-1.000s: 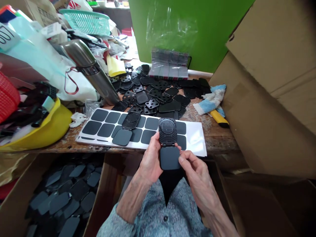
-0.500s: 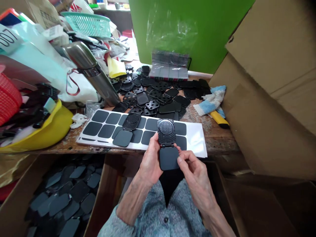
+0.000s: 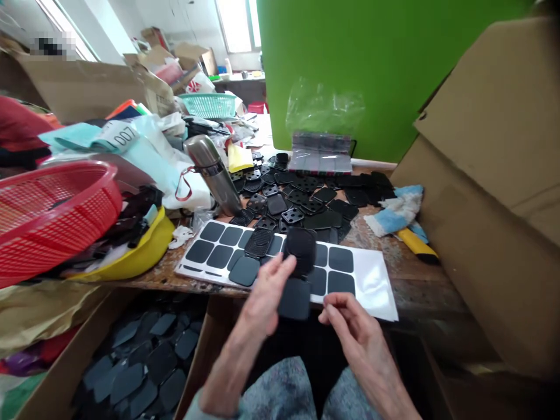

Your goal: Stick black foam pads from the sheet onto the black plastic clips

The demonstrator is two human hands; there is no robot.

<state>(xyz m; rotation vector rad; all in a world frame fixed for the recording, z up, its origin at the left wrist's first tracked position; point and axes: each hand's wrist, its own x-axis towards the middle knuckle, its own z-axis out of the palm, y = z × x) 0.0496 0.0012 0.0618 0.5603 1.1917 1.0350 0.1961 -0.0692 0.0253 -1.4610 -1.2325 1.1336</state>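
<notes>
My left hand (image 3: 266,297) holds an unfolded hinged black case (image 3: 295,298) at its left edge, above the table's front edge. The case's upper half is smeared by motion; the lower half is a smooth dark square. Apart from the case, to its right, my right hand (image 3: 352,332) has thumb and forefinger pinched together; whatever is between them, if anything, is too small to make out. Beneath lies a white sheet (image 3: 371,286) with rows of dark rounded-square stickers. Another unfolded hinged case (image 3: 245,270) rests on that sheet, left of my left hand.
Behind the sheet spreads a pile of black plastic parts (image 3: 301,201). A steel flask (image 3: 214,175) leans left of it; a cloth-wrapped yellow-handled tool (image 3: 415,244) lies right. Red (image 3: 56,204) and yellow (image 3: 135,256) baskets crowd the left. Below, a carton (image 3: 196,356) holds several dark pieces.
My right hand has come away from the case and moved slightly right. My left hand has turned with the case still in it. The view has tilted upward and swung left.
</notes>
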